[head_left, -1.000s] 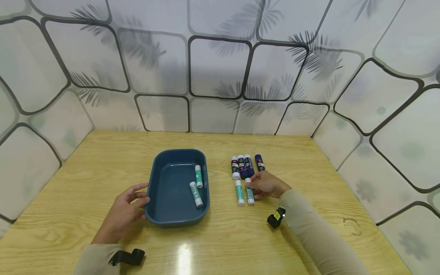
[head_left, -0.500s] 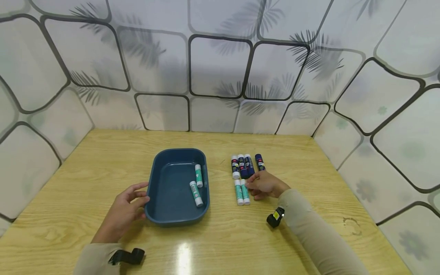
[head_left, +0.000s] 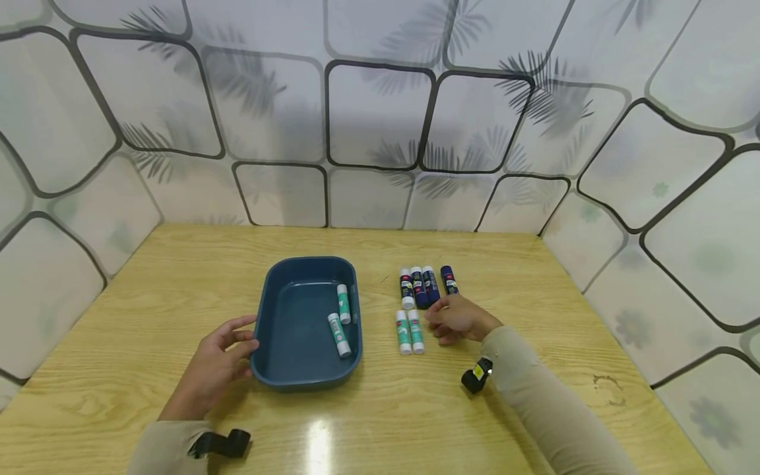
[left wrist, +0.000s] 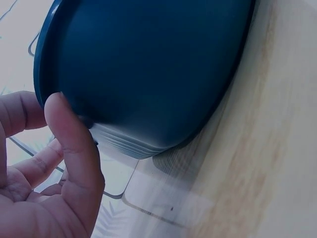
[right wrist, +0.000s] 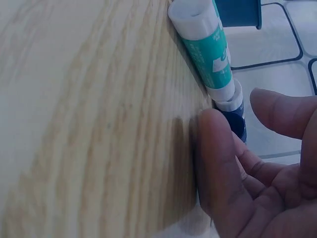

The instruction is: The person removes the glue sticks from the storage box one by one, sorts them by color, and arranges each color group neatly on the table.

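On the left, a dark blue plastic basin (head_left: 297,379) holds two green-and-white glue sticks, one upper (head_left: 344,304) and one lower (head_left: 339,335). My left hand (head_left: 216,363) grips its left rim, thumb and fingers on the wall in the left wrist view. Two more green glue sticks, a left one (head_left: 403,332) and a right one (head_left: 415,332), lie side by side on the table. Just right of them is my right hand (head_left: 460,320), fingers loosely bent with nothing between them. In the right wrist view a green glue stick (right wrist: 208,54) lies beyond the fingertips.
Behind the green pair several navy glue sticks (head_left: 418,288) lie in a row. Another navy glue stick (head_left: 448,280) lies apart, partly behind my right hand. The wooden table (head_left: 380,422) meets patterned walls (head_left: 380,119) at the back and sides.
The right green glue stick slid left against its neighbour, then both moved left together, away from my right hand. The fingers are now apart from them. My left hand and the basin stayed put.
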A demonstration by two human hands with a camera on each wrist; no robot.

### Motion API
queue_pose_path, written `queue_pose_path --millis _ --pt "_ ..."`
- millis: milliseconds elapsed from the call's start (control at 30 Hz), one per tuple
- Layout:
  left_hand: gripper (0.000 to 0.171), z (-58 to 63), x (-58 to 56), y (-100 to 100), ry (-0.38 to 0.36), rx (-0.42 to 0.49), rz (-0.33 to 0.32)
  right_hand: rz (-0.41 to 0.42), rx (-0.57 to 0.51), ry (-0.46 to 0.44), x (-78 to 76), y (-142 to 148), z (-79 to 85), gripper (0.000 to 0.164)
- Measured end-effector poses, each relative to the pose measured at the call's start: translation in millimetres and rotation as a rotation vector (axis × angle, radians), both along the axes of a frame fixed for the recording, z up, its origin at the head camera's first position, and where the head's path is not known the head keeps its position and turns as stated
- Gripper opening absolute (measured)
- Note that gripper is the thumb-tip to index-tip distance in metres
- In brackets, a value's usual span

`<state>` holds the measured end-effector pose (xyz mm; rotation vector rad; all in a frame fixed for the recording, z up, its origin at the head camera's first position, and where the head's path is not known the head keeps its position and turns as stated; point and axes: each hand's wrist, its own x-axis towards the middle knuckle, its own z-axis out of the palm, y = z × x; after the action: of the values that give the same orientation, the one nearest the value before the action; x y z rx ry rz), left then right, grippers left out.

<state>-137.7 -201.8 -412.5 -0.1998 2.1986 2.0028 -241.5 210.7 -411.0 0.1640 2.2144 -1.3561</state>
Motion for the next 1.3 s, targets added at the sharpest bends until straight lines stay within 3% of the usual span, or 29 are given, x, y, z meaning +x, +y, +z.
queue_pose_path --millis 167,367,667,933,1300 --pt "0.05 -1.1 0.4 0 0.003 0.005 0.0 0.017 -0.051 0.007 2.5 -2 2.8 0.024" --pt "0.05 -1.5 0.3 -1 0.004 0.008 -0.004 0.084 -0.184 0.011 6.5 -13 12.3 0.033" --pt "0.051 0.1 -0.2 -1 0.0 0.006 -0.006 0.178 -0.419 -0.081 8.8 -41 17.8 0.047" --pt "0.051 2.4 0.9 2 0.007 0.008 -0.004 0.172 -0.412 -0.087 11.2 -40 17.2 0.049" --pt "0.051 0.8 0.6 0 -0.001 -0.01 -0.008 0.086 -0.327 -0.044 7.7 1 9.1 0.05"
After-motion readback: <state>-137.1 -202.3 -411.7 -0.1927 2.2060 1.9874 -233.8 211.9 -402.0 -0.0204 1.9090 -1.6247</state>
